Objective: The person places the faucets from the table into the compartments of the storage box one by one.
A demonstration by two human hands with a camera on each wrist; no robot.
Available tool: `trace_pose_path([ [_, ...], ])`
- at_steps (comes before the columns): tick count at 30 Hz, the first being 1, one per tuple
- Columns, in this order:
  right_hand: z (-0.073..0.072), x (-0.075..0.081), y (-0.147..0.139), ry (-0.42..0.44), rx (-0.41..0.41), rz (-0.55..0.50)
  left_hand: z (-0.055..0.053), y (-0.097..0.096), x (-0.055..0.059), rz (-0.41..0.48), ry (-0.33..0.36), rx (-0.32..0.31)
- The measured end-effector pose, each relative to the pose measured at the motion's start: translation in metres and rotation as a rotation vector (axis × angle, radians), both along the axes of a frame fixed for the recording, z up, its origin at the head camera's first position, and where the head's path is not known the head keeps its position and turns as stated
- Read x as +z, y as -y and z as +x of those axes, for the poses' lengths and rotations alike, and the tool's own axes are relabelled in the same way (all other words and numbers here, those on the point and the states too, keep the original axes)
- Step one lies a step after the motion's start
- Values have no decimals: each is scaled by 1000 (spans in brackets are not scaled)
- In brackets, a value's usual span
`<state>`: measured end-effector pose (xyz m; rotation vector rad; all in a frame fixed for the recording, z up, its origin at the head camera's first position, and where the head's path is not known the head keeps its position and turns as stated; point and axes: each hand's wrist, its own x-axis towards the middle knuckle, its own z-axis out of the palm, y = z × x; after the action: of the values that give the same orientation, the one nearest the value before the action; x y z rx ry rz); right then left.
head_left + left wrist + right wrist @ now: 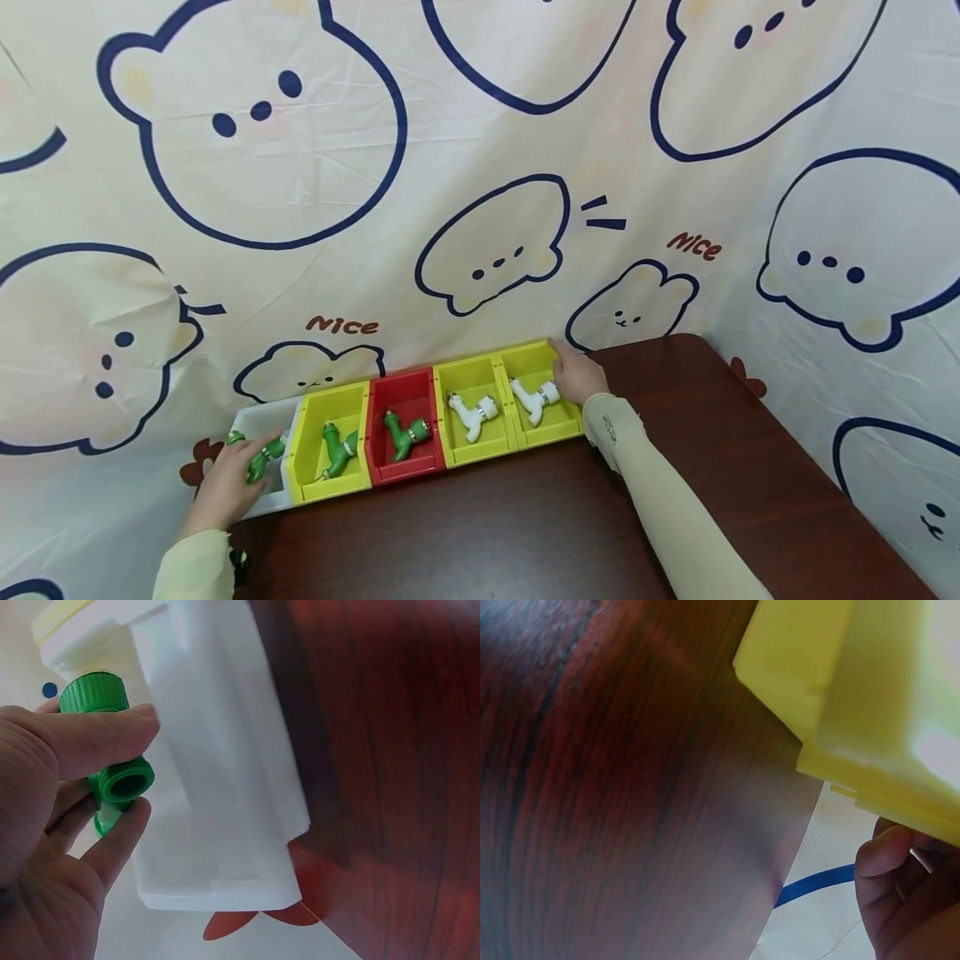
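My left hand [228, 483] pinches a green plastic tap [127, 781] between thumb and fingers, over the white bin [291, 495] at the row's left end. In the left wrist view its ribbed end and round opening show. Another green piece [236, 437] is partly visible beside that hand; whether it belongs to the same tap I cannot tell. My right hand [579, 377] grips the outer edge of the rightmost yellow bin [536, 357], one finger along its far corner. In the right wrist view curled fingers [885, 851] touch this bin's side. A white tap [534, 400] lies inside.
Between the end bins stand a yellow bin [347, 398] with a green tap [339, 450], a red bin [403, 387] with a green tap [406, 435], and another yellow bin [465, 375] with a white tap [472, 414]. A printed cloth [480, 150] hangs behind the brown table [480, 533].
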<state>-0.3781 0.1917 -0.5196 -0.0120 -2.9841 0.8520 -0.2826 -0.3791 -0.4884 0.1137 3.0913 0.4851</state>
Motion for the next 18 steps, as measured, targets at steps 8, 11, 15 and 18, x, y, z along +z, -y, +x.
trace_pose_path([
  [8, 0, 1, 0, 7, 0, -4, 2, -1, -5, -31, -18, -29],
  [11, 0, 1, 0, 9, 3, 1, 2, -1, -7, -46, -3, -29],
  [15, 0, 2, 0, 15, 4, 3, -1, 0, -8, -50, 44, -12],
  [18, 1, 3, 0, 18, -2, 4, -4, 1, -10, -48, 72, -8],
])
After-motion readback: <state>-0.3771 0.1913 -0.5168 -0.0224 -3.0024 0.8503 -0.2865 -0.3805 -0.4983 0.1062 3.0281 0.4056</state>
